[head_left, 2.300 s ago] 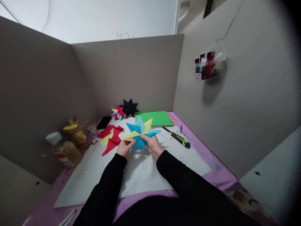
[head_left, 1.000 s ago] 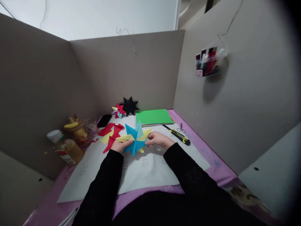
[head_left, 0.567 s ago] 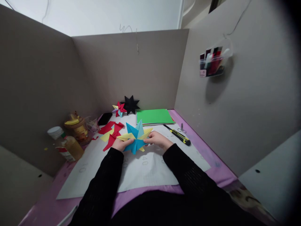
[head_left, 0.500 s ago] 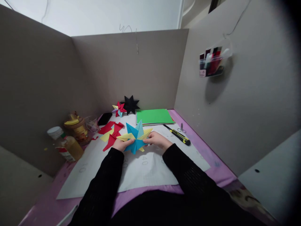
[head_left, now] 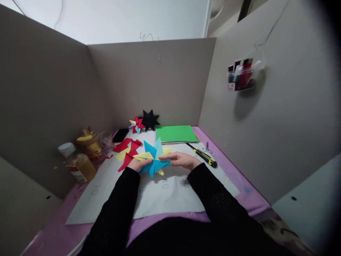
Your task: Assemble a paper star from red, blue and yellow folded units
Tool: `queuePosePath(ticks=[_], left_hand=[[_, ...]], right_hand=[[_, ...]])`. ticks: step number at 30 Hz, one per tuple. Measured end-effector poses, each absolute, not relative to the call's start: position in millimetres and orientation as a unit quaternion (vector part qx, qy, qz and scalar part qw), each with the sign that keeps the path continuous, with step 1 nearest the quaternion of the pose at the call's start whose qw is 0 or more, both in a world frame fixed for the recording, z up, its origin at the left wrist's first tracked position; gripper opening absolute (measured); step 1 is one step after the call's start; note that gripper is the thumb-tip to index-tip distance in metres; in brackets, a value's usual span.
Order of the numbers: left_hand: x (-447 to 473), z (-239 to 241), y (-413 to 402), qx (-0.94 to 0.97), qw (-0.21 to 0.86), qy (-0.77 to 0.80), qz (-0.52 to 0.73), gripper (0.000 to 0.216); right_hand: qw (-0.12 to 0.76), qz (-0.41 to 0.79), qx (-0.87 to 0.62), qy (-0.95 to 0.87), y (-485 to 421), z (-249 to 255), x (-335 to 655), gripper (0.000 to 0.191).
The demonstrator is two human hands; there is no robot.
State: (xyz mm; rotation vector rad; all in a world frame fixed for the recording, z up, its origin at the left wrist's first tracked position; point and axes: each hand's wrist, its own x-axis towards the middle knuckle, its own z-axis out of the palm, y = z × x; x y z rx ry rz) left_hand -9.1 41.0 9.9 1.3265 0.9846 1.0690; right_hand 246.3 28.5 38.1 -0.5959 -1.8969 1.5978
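Three grey walls enclose your place: the left wall [head_left: 50,92] from 8 to 10 o'clock, the back wall [head_left: 151,78] at 12, and the right wall [head_left: 263,131] from 2 to 4, if the held star is the centre of the dial. The white sheet [head_left: 165,199] lies on the pink cover [head_left: 247,192]; its near edge runs at 6 o'clock, before your body, and between this edge and your hands you have a wide stretch of sheet for moving. At 3 o'clock, apart from your right hand [head_left: 185,161], the yellow-black cutter [head_left: 204,157] lies slanting, with the scissors [head_left: 207,148] just beyond it. At 1 o'clock is the green paper [head_left: 177,134]; at 12, against the back wall, the black star [head_left: 150,120]. At 10 o'clock the red paper pieces [head_left: 129,158] are close beside your left hand [head_left: 138,164], and the bottle [head_left: 82,169] is farther, at 9. The blue-and-yellow paper star [head_left: 154,166] is between your two hands, over the sheet. Your left hand pinches it at its 9 o'clock side, with the thumb on top. Your right index finger lies along its 3 o'clock side, the tip near the middle; whether this hand also clamps the paper from below, I cannot tell.
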Motion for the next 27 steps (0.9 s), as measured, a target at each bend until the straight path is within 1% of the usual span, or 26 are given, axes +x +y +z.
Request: queuePosePath(ticks=[2, 4, 9, 13, 16, 18, 20, 21, 24, 27], left_hand=[[-6.0, 11.8, 38.3, 0.571, 0.555, 0.414, 0.44, 0.04], [-3.9, 13.0, 37.0, 0.579, 0.545, 0.417, 0.44, 0.038], [-3.4, 11.7, 37.9, 0.579, 0.521, 0.443, 0.444, 0.034], [-5.6, 12.8, 36.9, 0.583, 0.516, 0.456, 0.431, 0.04], [-6.8, 15.9, 35.5, 0.588, 0.536, 0.437, 0.419, 0.049], [-7.3, 17.9, 35.2, 0.569, 0.553, 0.435, 0.426, 0.052], [-8.9, 20.2, 35.6, 0.521, 0.552, 0.446, 0.475, 0.053], [-10.8, 21.9, 36.0, 0.488, 0.538, 0.45, 0.519, 0.053], [-24.3, 29.9, 37.6, 0.36, 0.459, 0.447, 0.678, 0.044], [-48.2, 40.3, 39.2, 0.236, 0.397, 0.442, 0.769, 0.035]], right_hand=[[0.258, 0.59, -0.212, -0.735, 27.2, 38.4, 242.9, 0.053], [0.25, 0.58, -0.212, -0.746, 25.9, 37.9, 238.5, 0.053], [0.286, 0.596, -0.222, -0.717, 23.5, 33.7, 229.6, 0.05], [0.289, 0.617, -0.234, -0.694, 24.6, 27.8, 226.8, 0.047], [0.287, 0.621, -0.232, -0.692, 26.2, 24.0, 226.8, 0.046], [0.304, 0.621, -0.229, -0.685, 27.8, 22.3, 227.6, 0.046], [0.336, 0.623, -0.235, -0.666, 30.3, 21.2, 229.6, 0.047], [0.354, 0.627, -0.242, -0.651, 32.0, 20.8, 231.4, 0.048], [0.412, 0.646, -0.267, -0.584, 37.6, 19.8, 240.8, 0.056], [0.473, 0.644, -0.312, -0.515, 41.6, 17.2, 252.9, 0.06]])
